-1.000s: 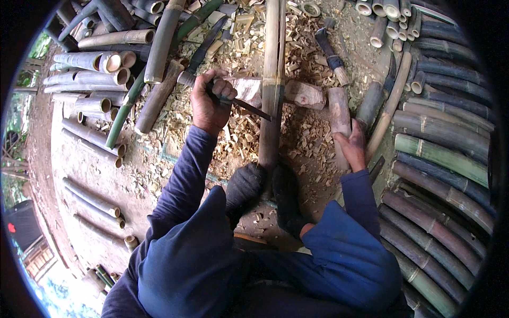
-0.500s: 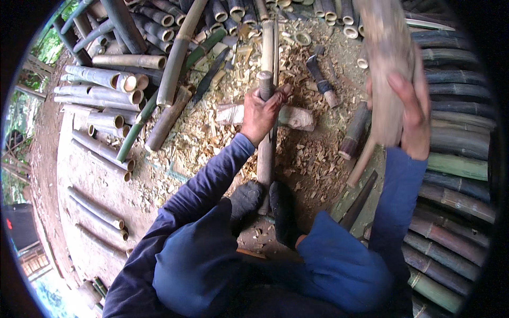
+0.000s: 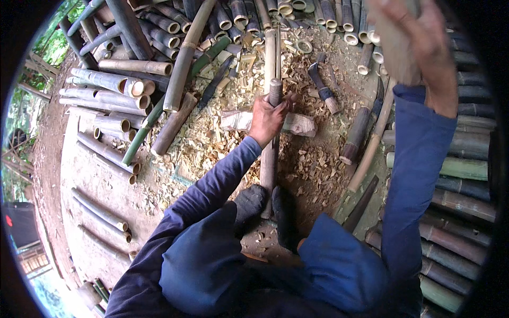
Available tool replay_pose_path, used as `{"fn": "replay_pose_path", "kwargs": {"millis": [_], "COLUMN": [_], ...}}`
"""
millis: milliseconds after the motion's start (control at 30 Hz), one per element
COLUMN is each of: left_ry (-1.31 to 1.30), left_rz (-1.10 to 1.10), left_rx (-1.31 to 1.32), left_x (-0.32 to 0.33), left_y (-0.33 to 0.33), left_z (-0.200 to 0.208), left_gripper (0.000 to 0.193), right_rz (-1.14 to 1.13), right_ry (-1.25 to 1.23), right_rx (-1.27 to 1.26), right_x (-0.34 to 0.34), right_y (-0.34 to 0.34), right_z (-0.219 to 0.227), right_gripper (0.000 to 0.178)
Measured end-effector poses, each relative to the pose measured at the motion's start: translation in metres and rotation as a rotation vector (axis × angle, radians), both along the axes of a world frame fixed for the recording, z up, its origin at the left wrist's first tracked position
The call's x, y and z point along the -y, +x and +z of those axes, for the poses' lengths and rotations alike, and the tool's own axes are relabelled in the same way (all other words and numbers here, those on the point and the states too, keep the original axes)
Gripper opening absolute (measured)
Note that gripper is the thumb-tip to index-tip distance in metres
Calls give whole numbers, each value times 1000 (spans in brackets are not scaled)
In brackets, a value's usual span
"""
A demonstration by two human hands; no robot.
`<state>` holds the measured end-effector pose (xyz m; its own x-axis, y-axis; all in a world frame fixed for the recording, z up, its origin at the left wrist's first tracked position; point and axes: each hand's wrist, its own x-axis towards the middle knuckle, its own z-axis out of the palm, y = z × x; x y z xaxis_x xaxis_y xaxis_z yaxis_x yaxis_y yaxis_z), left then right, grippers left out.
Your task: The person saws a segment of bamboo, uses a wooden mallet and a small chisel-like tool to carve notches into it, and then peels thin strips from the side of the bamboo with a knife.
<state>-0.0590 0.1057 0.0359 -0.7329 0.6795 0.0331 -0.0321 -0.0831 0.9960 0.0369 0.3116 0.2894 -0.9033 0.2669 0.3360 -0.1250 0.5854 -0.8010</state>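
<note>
My left hand [image 3: 266, 121] is closed round the wooden handle of a chisel [image 3: 275, 89], held over a bamboo pole [image 3: 269, 169]; its blade is hidden. The pole runs away from me, lying across a rough wood block [image 3: 300, 125], with its near end between my dark-socked feet [image 3: 249, 205]. A long dark slit shows along its far part. High on the right, my right hand [image 3: 436, 53] grips a thick wooden mallet [image 3: 398, 55], blurred by motion and partly beyond the frame's edge.
Wood chips [image 3: 313, 175] cover the ground around the pole. A sheathed knife [image 3: 322, 85] lies right of the block. Cut bamboo pieces [image 3: 108, 100] are piled on the left, and dark bamboo poles [image 3: 461, 204] line the right. A bamboo length [image 3: 371, 139] lies near my right arm.
My right hand has swung the mallet up and to the right. My left hand stays on the chisel; the whole view has shifted slightly.
</note>
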Motion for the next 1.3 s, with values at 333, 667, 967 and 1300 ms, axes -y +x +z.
{"fn": "replay_pose_path", "kwargs": {"millis": [333, 667, 967, 1300], "left_ry": [111, -98, 329, 240], "left_rz": [-5, -213, 88, 112], "left_rx": [262, -439, 915, 894], "left_x": [-8, 66, 104, 106], "left_y": [5, 26, -5, 13], "left_z": [-7, 20, -9, -25], "left_gripper": [10, 38, 33, 31], "right_rz": [199, -370, -508, -403], "right_ry": [144, -160, -263, -333], "right_rx": [348, 27, 108, 36], "right_x": [22, 23, 45, 57], "right_y": [15, 116, 165, 160], "right_z": [-87, -108, -132, -142], "right_gripper": [99, 89, 84, 87]}}
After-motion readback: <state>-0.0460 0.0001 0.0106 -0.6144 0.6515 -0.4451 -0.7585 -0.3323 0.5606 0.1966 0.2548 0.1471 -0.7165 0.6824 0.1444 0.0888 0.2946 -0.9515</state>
